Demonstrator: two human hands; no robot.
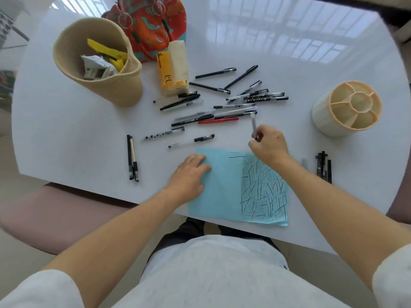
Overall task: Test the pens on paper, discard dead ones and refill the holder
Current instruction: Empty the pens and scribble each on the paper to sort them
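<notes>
The right hand (268, 145) pinches a pale grey pen (253, 125) between thumb and curled fingers, the pen standing nearly upright with its far end pointing toward 12 o'clock, just above the top edge of the blue paper (224, 187). The left hand (191, 174) lies flat with its fingers straight and close together, pressing on the paper's top-left corner. The paper sits at the table's near edge, at 6 o'clock, and its right half is covered with short black test strokes and a few red ones.

A loose scatter of pens (222, 105) lies across the middle of the white table (311, 63), at 12 o'clock from the paper; most are black or clear, and one is red (218, 121). Two pens (132, 158) lie side by side at 9 o'clock from the paper, well apart from the scatter. A small bunch of black pens (323, 165) lies at 3 o'clock, just beyond the right forearm.

The cream pen holder (347, 107), round with divided compartments, stands at 2 o'clock; no pens show in it. A woven basket (100, 63) at 10 o'clock holds crumpled paper and yellow scraps. Just beside it stands a yellow tissue pack (172, 70), with a bright patterned bag (151, 25) behind it at 11 o'clock.
</notes>
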